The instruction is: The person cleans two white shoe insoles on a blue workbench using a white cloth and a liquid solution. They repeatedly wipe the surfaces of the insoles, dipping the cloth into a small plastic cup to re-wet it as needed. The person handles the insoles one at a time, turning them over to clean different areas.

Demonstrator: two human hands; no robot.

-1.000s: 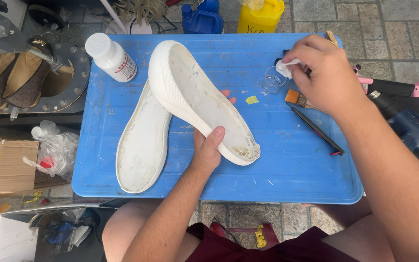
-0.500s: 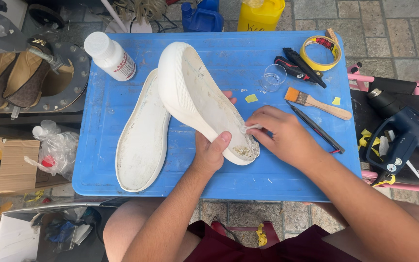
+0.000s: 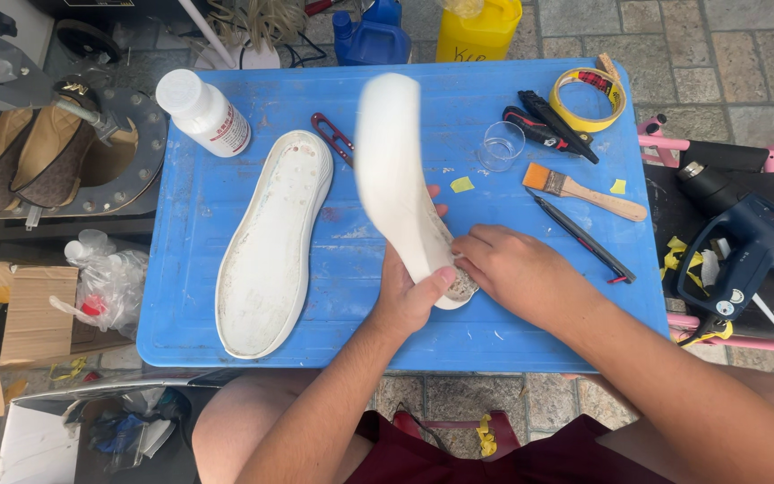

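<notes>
Floor: grey paving stones, outdoors, seen from above.
Tray [image 3: 226, 341]: blue plastic, laid flat as the work surface, over the lap.
Raised sole [image 3: 396, 179]: white, blurred, tilted up on edge near the tray's middle, toe toward the far edge, heel low toward the near edge.
Left hand [image 3: 409, 291]: clamped on the raised sole's heel end, thumb across its near side, fingers behind.
Right hand [image 3: 512, 269]: closed at the raised sole's heel, fingertips pressed to the worn patch there; cannot tell whether anything is pinched between them.
Flat sole [image 3: 270, 246]: white, lying inside-up on the tray's left half, well apart from both hands.
Bottle [image 3: 203, 112]: white with a label, on its side at the far left corner.
Snips [image 3: 333, 136]: red-handled, by the far edge, between flat sole and raised sole.
Cup [image 3: 501, 145]: clear, small, right of the raised sole.
Brush [image 3: 584, 193]: orange ferrule, wooden handle, toward the right edge, near the right hand.
Tape [image 3: 589, 99]: yellow roll at the far right corner.
Heat gun [image 3: 754, 255]: blue, off the tray to the right, on a pink-framed stand.
Jug [image 3: 481, 27]: yellow, beyond the far edge.
</notes>
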